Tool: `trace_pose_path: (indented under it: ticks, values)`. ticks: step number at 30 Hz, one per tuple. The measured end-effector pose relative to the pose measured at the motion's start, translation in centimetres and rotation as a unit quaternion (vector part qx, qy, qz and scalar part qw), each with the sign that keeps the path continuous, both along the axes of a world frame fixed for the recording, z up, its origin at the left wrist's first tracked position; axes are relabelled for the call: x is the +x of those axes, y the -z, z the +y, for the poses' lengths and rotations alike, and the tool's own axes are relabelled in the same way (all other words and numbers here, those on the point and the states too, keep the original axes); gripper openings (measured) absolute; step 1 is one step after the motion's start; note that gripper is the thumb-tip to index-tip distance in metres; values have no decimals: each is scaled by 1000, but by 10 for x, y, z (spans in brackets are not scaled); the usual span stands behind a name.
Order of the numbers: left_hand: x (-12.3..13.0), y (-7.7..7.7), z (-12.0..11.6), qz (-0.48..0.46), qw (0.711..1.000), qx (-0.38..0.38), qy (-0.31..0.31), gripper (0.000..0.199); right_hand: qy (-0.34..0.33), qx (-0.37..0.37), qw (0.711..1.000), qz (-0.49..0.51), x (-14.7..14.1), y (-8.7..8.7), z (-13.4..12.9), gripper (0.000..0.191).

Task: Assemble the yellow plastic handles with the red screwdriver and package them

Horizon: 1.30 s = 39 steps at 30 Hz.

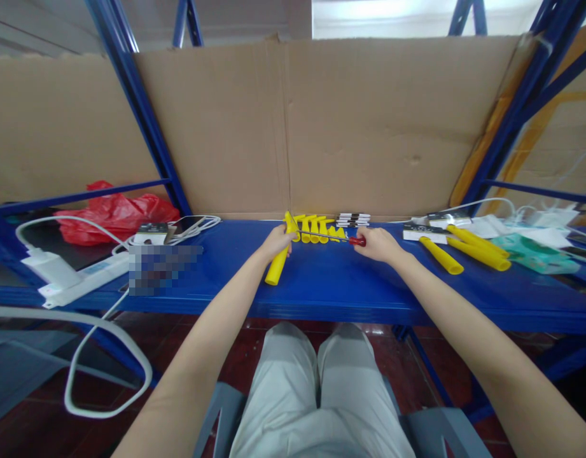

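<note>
My left hand [277, 242] is closed around a yellow plastic tube-shaped part [275, 268], which tilts with its wide end toward me. In my right hand [379, 244] is a screwdriver [357, 241] with a red handle. Its long shaft points left and reaches the upper part of the yellow piece by my left fingers; whether the tip touches a screw is too small to tell. Just behind the shaft stands a row of several similar yellow parts [313, 229]. Smaller yellow pieces [337, 233] lie at the row's right end.
Black-and-white packs [353, 219] are stacked at the back of the blue table [321, 280]. Yellow tubes [481, 251] and a green plastic bag [536, 253] lie right. A white power strip [90, 280] with cables and a red bag [116, 216] are left. Cardboard [369, 127] closes the back.
</note>
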<state>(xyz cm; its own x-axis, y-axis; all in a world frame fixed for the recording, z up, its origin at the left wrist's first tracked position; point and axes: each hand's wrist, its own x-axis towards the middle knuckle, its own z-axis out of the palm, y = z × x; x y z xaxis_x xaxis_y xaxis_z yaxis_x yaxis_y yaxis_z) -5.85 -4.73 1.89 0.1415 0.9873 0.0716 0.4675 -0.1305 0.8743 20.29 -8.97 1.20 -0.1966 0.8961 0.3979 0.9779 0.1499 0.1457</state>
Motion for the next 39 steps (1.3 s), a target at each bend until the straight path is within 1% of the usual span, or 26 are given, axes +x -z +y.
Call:
trace_pose_path:
  ticks: [5,9,13,17,20,23,27,29,33,35,39]
  values:
    - [-1,1,1,7,1000,6,-5,30,-28,0,1000,10,-1,-4,-4,22]
    - [-1,1,2,17,1000,12,-11,30,-44,-6,999,-1,-2,-6,-6,20]
    - [-1,2,3,28,999,18,-8,30,-27,-15,999,-17,-3,-3,-4,20]
    - [-2,2,4,35,999,20,-9,28,-5,-17,1000,-9,-3,-1,-3,25]
    - [-2,2,4,40,999,22,-9,26,-21,-12,1000,-2,-3,-2,-5,25]
    - [-3,3,4,46,999,24,-11,25,-41,-19,999,-4,-1,-4,-6,22]
    - [-4,4,5,44,999,28,-9,25,-50,-17,999,-13,-1,-4,-4,17]
    - [-4,4,5,43,999,29,-10,24,-37,-13,999,-10,-2,-3,-3,16]
    - [-3,4,5,43,999,31,-9,23,3,-16,1000,7,-2,0,-2,23]
    - [-3,3,4,47,998,30,-10,23,-2,-13,1000,11,-2,-1,-3,24]
    - [-3,4,5,51,998,32,-9,23,-35,-11,999,3,-1,-4,-5,20]
